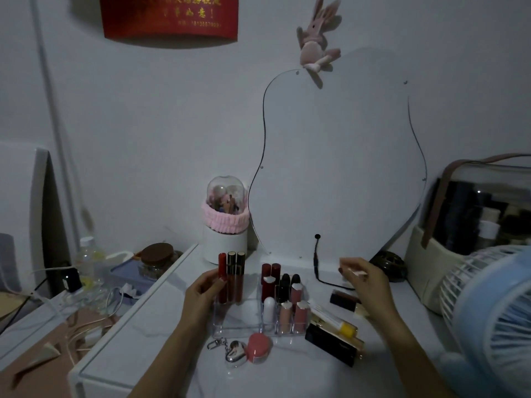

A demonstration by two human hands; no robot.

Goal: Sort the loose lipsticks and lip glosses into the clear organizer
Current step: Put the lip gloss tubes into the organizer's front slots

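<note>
Three glosses stand in clear organizer [260, 330]; left hand [202, 294] grips the red gloss [222, 278]; right hand [366, 278] pinches a pale tube [356, 272], mid-worktop.

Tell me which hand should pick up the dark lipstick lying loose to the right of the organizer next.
Right. The right hand hovers just above the dark lipstick, though it seems to pinch something small already. The left hand grips a red lip gloss on the far side of the clear organizer.
</note>
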